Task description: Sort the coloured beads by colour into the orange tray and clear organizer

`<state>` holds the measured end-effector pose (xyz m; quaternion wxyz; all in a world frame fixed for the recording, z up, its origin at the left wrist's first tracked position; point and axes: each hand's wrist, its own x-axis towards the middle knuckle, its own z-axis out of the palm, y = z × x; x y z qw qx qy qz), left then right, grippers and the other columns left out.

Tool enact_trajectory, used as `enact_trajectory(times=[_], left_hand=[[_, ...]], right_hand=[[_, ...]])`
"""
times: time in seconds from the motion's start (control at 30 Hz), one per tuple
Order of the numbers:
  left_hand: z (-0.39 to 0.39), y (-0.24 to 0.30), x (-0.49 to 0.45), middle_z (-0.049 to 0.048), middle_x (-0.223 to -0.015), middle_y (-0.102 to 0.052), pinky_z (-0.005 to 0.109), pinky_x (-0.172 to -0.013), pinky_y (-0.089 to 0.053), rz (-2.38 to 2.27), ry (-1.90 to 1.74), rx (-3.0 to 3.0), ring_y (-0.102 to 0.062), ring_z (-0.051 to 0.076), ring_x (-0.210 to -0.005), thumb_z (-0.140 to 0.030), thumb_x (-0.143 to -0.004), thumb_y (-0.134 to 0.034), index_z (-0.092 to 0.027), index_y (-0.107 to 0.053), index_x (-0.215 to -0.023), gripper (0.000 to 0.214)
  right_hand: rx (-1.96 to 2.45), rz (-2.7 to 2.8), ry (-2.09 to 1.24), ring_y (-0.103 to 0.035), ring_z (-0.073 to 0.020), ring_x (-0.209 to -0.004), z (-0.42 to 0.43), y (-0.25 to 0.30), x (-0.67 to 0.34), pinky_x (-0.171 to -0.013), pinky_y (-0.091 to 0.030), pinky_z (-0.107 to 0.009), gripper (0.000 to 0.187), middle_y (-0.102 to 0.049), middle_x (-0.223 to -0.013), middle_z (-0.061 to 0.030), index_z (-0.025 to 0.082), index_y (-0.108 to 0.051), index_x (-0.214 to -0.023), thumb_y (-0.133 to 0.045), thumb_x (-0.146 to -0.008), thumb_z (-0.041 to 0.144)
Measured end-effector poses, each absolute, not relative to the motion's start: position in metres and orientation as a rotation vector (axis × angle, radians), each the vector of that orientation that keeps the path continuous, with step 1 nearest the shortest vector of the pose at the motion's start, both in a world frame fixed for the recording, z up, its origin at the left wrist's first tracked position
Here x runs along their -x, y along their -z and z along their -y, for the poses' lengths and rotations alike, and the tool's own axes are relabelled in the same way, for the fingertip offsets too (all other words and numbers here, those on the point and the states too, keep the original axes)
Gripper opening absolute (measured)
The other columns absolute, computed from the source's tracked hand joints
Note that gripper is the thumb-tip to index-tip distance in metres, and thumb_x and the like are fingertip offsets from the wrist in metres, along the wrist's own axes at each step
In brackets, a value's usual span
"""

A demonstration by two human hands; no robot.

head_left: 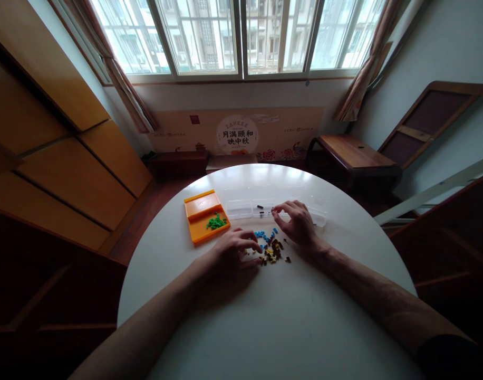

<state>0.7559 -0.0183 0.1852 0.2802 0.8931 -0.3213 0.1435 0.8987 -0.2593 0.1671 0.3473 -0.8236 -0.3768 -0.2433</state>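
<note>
My left hand (pixel 238 247) rests at the left side of a loose pile of tiny building bricks (pixel 273 250), its fingers bent and apart. Brown and yellow bricks make up most of the pile. Small blue bricks (pixel 260 235) lie along its far edge. Over a clear plastic tray (pixel 239 210) with compartments, my right hand (pixel 297 220) has thumb and forefinger pinched together. Dark specks show at these fingertips, too small to make out. A few dark brown bricks (pixel 261 207) lie in the tray compartment just left of the right hand.
An orange plastic tray (pixel 202 232) with a heap of green bricks (pixel 216 221) stands left of the clear tray. All of this is on a round white table (pixel 273 327). Beyond its far edge are a wooden chair (pixel 354 150) and a window wall.
</note>
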Motion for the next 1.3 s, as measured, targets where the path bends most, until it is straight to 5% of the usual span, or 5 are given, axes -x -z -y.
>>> enact_trajectory(times=[0.8,1.07,1.3], left_hand=[[0.022,-0.18,-0.758,0.0035,-0.102,-0.079,0.033,-0.087,-0.053,0.896,-0.376,-2.445,-0.069,0.016,-0.081,-0.031,-0.092,-0.076,-0.025,-0.078,-0.093,0.006],[0.028,-0.192,-0.759,0.0048,-0.092,-0.074,0.027,-0.07,-0.051,0.569,-0.466,-2.216,-0.061,0.012,-0.071,-0.026,-0.095,-0.075,-0.02,-0.077,-0.091,0.008],[0.034,-0.214,-0.778,0.0028,-0.08,-0.07,0.022,-0.062,-0.044,0.15,-0.368,-1.976,-0.054,0.011,-0.068,-0.041,-0.094,-0.08,-0.016,-0.078,-0.088,0.026]], right_hand=[[2.075,1.049,0.589,-0.07,-0.0267,-0.097,0.259,-0.172,-0.894,-0.1,-0.051,-0.046,0.008,-0.08,-0.101,-0.0039,0.025,-0.074,-0.099,-0.068,-0.101,0.02],[1.925,1.189,0.606,-0.07,-0.025,-0.096,0.258,-0.173,-0.891,-0.098,-0.053,-0.045,0.01,-0.079,-0.098,-0.0035,0.025,-0.074,-0.103,-0.069,-0.1,0.018],[1.714,1.456,0.557,-0.072,-0.0249,-0.097,0.256,-0.182,-0.886,-0.101,-0.058,-0.047,0.021,-0.08,-0.105,-0.0038,0.028,-0.073,-0.115,-0.08,-0.096,0.023]])
